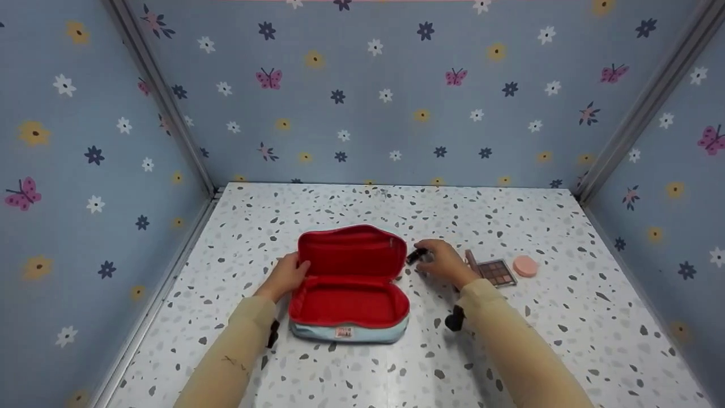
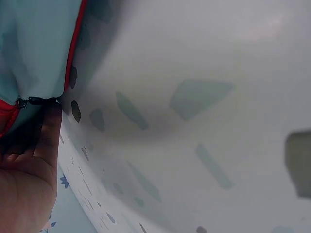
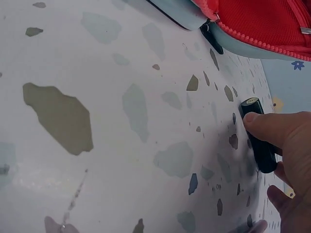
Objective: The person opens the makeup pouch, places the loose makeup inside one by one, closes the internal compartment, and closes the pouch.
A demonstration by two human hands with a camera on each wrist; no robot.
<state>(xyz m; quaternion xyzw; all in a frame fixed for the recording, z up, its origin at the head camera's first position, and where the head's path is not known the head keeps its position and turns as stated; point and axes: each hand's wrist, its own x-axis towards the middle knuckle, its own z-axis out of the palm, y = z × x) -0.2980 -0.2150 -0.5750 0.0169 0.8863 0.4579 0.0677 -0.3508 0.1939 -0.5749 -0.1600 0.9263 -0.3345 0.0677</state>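
A light-blue zip makeup bag (image 1: 350,334) with a red lining lies unzipped on the table, its lid folded back. My left hand (image 1: 285,276) grips its left side near the hinge, thumb over the red edge; in the left wrist view the fingers reach behind the blue fabric (image 2: 39,48). Just right of the lid, my right hand (image 1: 446,263) pinches a black lipstick (image 1: 417,256) between thumb and fingers. The right wrist view shows the lipstick (image 3: 262,148) as a short dark cylinder with a round pale label on its end, held close over the tabletop.
Right of my right hand lie an eyeshadow palette (image 1: 497,273), a slim brownish-pink tube (image 1: 471,261) by its left edge, and a round pink compact (image 1: 525,266). The speckled table (image 1: 362,374) is bordered by flower-patterned panels (image 1: 362,113) at the back and both sides.
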